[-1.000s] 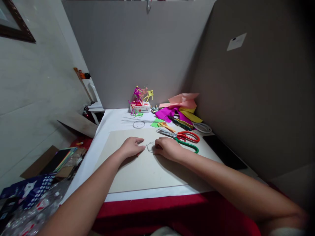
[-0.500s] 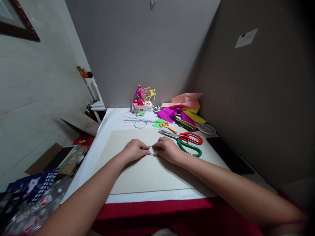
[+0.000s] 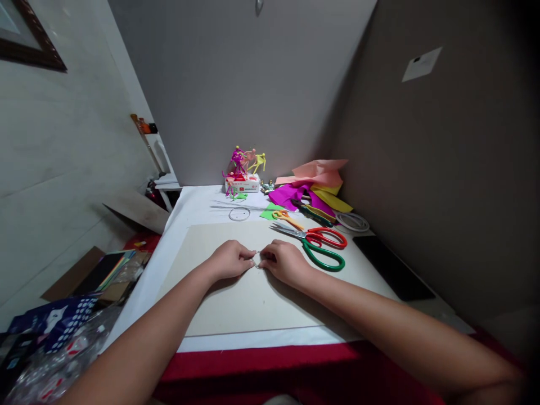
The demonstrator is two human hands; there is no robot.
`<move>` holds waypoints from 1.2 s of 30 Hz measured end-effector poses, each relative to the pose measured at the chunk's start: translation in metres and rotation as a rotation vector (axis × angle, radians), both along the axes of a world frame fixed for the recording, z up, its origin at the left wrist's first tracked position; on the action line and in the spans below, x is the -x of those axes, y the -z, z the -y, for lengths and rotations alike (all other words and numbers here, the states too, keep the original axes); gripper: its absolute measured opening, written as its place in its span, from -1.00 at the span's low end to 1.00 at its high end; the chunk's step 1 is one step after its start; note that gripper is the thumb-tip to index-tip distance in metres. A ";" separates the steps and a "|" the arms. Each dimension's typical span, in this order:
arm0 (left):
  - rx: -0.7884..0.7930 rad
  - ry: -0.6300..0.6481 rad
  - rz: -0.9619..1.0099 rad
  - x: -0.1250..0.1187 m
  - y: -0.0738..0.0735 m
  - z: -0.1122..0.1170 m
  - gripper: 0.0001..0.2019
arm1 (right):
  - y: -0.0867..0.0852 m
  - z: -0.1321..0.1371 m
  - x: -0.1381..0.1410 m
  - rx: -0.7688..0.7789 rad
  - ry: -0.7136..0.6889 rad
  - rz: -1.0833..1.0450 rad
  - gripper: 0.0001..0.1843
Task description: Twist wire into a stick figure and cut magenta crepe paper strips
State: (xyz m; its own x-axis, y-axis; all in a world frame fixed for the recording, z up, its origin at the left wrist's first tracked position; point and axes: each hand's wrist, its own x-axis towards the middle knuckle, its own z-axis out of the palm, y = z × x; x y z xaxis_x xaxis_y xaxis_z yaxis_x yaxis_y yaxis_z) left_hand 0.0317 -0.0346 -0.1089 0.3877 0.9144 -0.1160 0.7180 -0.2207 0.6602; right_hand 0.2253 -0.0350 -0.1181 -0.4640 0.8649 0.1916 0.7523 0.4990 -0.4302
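Between my two hands is a small loop of thin silvery wire [image 3: 256, 260], held just above the beige board [image 3: 228, 315]. My left hand [image 3: 231, 259] pinches its left side between thumb and fingers. From the right, my right hand [image 3: 284, 261] grips the other side, fingers curled in. The wire's ends are hidden by my fingertips. Beside my right hand lie large scissors [image 3: 324, 247] with one red and one green handle, blades pointing left. Smaller orange-handled scissors [image 3: 289, 218] rest behind them on a green paper piece [image 3: 270, 211].
Farther back lie a wire coil [image 3: 239, 214], pliers [image 3: 314, 214], crumpled coloured paper [image 3: 323, 174] and a white cord coil [image 3: 352, 221]. Small coloured wire figures [image 3: 242, 160] stand on and around a white box [image 3: 248, 184]. A black flat slab [image 3: 392, 267] lies right; grey panels stand behind and right.
My hands have shifted slightly, with the right hand a little lower. The wire loop between my fingertips now shows more openly. The view has moved very slightly.
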 end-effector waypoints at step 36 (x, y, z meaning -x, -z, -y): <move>0.267 0.083 0.158 0.001 -0.009 -0.001 -0.44 | -0.010 0.031 -0.039 -0.134 -0.593 0.058 -0.48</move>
State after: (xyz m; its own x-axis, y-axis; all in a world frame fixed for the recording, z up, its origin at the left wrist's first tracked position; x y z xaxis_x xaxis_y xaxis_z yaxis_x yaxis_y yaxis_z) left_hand 0.0309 -0.0340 -0.0999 0.4918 0.8243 -0.2804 0.5888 -0.0777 0.8045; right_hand 0.2648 -0.0660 -0.1086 -0.8720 0.4263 0.2407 0.3504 0.8868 -0.3013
